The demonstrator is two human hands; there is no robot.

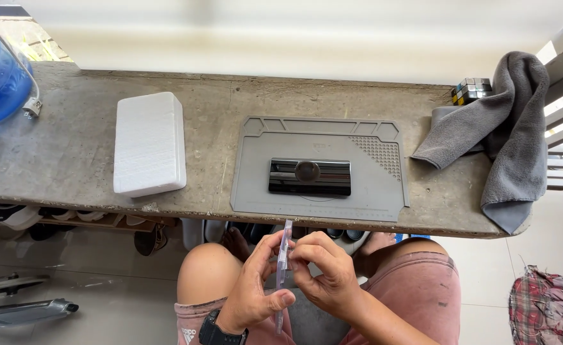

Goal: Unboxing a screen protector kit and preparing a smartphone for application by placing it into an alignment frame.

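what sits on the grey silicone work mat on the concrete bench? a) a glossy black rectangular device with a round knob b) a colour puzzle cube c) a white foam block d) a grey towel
a: the glossy black rectangular device with a round knob lies in the middle of the grey silicone work mat; the foam block, cube and towel all rest off the mat.

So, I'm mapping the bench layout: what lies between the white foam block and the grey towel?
In the head view, the grey work mat lies between the white foam block and the grey towel, with a glossy black device on it.
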